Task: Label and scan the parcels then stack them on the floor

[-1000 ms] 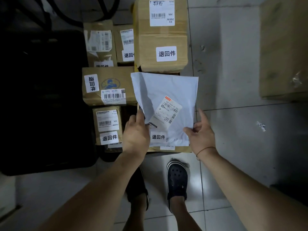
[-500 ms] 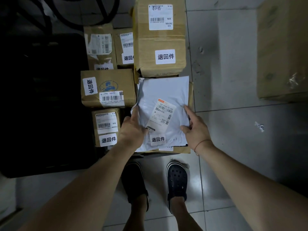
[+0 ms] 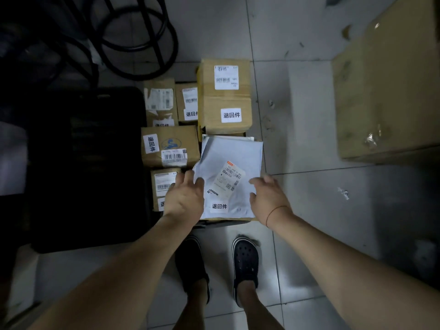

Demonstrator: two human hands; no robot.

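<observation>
A pale grey mailer bag (image 3: 234,152) lies flat on a low cardboard box on the tiled floor, a barcode label (image 3: 229,178) and a white printed sticker (image 3: 219,206) facing up. My left hand (image 3: 185,197) hovers at its left edge and my right hand (image 3: 269,196) at its right edge, both with fingers spread and gripping nothing. Around the bag stand labelled cardboard parcels: a tall one (image 3: 225,101) behind it, one with a blue logo (image 3: 170,144) to its left and a small one (image 3: 162,184) partly hidden by my left hand.
Two more small parcels (image 3: 160,103) stand at the back left. A dark crate (image 3: 83,167) fills the left side, with black metal stool rings (image 3: 142,41) beyond it. A large cardboard box (image 3: 385,91) stands at the right. My feet in black clogs (image 3: 245,258) are just below the stack.
The mailer bag went from held up in both hands to lying flat on the box. Both hands have let go and spread their fingers. The view has pulled back.
</observation>
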